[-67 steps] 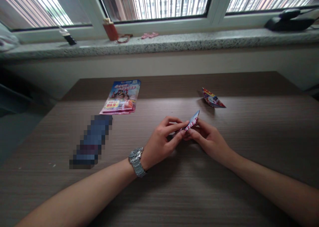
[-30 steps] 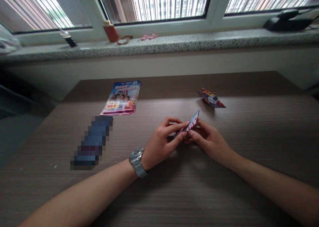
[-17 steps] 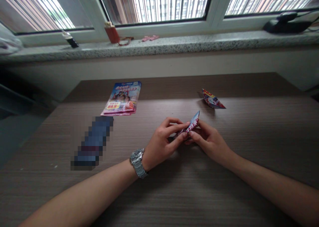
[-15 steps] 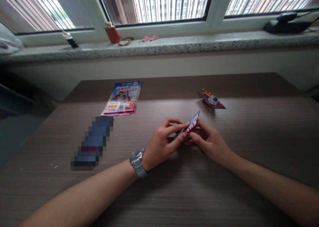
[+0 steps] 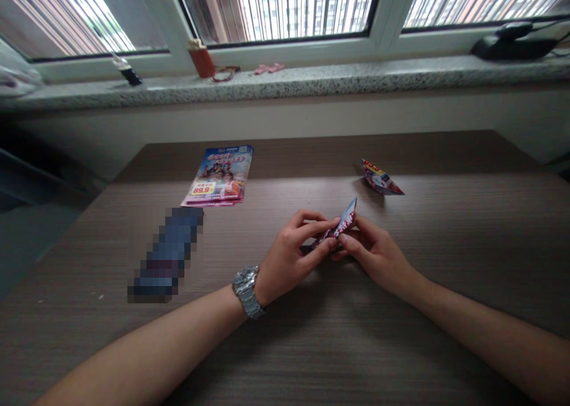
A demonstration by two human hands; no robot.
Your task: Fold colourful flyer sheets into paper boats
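Observation:
Between my two hands is a small piece of folded printed paper [image 5: 345, 221], blue and dark red with white lettering, one pointed corner sticking up. My left hand [image 5: 297, 246], with a metal watch [image 5: 246, 287] on the wrist, pinches its left side between thumb and fingers. On its right side, the thumb and fingers of my right hand [image 5: 371, 249] are closed on it, partly hiding its lower edge. Beyond my right hand, a folded paper boat [image 5: 380, 179] in red, yellow and blue print rests on the table.
A stack of printed flyers [image 5: 220, 174] lies at the table's back left, with a pixelated dark object [image 5: 167, 254] in front of it. On the stone windowsill [image 5: 320, 84] are a red-brown case [image 5: 202, 60], pink pieces [image 5: 269, 68], a small dark bottle [image 5: 128, 72] and a black device [image 5: 512, 44].
Both hands keep their hold on the folded paper, and the right fingers shift very slightly. Everything else stays in place apart from a tiny shift of the view.

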